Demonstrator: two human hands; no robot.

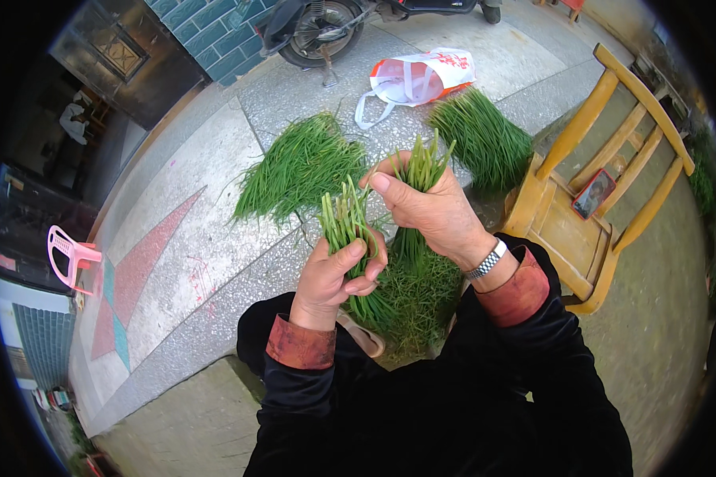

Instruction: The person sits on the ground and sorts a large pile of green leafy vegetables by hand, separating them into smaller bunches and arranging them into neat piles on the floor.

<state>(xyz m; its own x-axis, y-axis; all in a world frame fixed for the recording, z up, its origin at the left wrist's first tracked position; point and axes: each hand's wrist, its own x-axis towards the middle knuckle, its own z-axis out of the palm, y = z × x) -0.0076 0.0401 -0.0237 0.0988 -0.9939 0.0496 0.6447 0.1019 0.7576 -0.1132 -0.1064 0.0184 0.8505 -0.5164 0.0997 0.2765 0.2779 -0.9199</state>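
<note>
In my left hand (341,271) is a bunch of green chives (345,217), pale cut ends up and leaves hanging below. My right hand (432,208) grips a second bunch of chives (422,167), also stem ends up. Its thumb and index finger meet close to the top of the left bunch; whether they pinch a single stalk is too small to tell. Below both hands, between my legs, lies a heap of loose green trimmings (420,304). A spread pile of chives (304,164) rests on the paving ahead to the left, and a neater pile (483,137) lies ahead to the right.
A white and red carrier bag (420,77) lies open-mouthed between the piles. Close on my right stands a yellow wooden chair (555,238) with a phone (593,194) on it. A parked motorbike (328,30) is at the back, and a pink plastic chair (74,256) at far left.
</note>
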